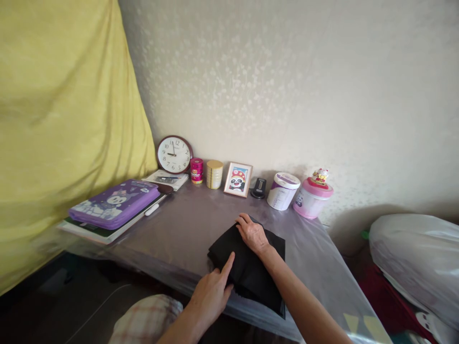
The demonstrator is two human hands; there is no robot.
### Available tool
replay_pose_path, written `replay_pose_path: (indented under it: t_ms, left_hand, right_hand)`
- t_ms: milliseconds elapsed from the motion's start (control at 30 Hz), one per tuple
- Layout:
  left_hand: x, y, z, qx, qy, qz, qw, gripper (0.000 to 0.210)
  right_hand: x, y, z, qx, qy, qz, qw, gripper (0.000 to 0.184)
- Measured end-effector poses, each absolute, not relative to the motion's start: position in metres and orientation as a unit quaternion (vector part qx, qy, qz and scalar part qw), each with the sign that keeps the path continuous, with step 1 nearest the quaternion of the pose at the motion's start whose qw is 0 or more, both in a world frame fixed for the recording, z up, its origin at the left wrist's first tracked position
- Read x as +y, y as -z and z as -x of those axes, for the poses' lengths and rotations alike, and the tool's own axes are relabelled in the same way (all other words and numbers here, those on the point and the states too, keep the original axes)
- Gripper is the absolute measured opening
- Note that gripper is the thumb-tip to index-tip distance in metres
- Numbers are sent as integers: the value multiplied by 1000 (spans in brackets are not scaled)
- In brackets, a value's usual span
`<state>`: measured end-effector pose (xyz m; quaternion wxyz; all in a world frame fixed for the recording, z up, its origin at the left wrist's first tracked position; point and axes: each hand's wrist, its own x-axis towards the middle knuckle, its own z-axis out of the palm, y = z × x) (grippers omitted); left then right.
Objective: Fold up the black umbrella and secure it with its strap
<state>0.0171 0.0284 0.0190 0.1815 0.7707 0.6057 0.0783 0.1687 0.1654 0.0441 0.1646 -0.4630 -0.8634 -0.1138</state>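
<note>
R hand (254, 234): palm-down on black cloth (253, 274), ctr. frame; fingers loosely together, slightly bent, prob. pinning it. L hand (214, 289): bottom ctr., index & thumb apart at cloth's left side; other fingers' grip, can't tell. Table (179, 215), 1: mid-frame, film-covered, prob. for protection. Cloth, 1: folded, lower ctr., nr. front edge. Purple case (114, 203), 1: left, flat atop books (116, 235), prob. for stability. Clock (174, 154), 1: upper-left of ctr., upright, prob. propped on wall (268, 95). Yellow tin (214, 175), 1: right of clock, prob. out of hands' way.
</note>
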Motion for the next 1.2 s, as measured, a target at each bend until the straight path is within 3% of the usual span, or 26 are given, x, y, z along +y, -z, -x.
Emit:
replay_pose_path:
  t_ms: [133,333,567,733,900,1200]
  left_hand:
    - [28,-19,-20,613,-78,-765,184,70]
    - [28,-20,-23,624,-54,-759,176,68]
    - [27,-18,-24,624,-46,-760,174,68]
    - [27,-16,-23,622,-52,-763,170,68]
    - [27,-18,-23,623,-42,-762,174,69]
    - [27,-19,-25,624,-31,-762,168,68]
  right_hand:
    - [144,-45,-180,-888,36,382,253,26]
    - [138,-34,-200,-911,13,312,271,22]
    - [190,-17,-217,-881,-1,404,247,32]
    - [208,-26,-234,-786,-157,514,306,33]
    - [214,-33,-243,-762,-231,532,288,28]
    - [219,-40,-229,-744,-138,573,315,19]
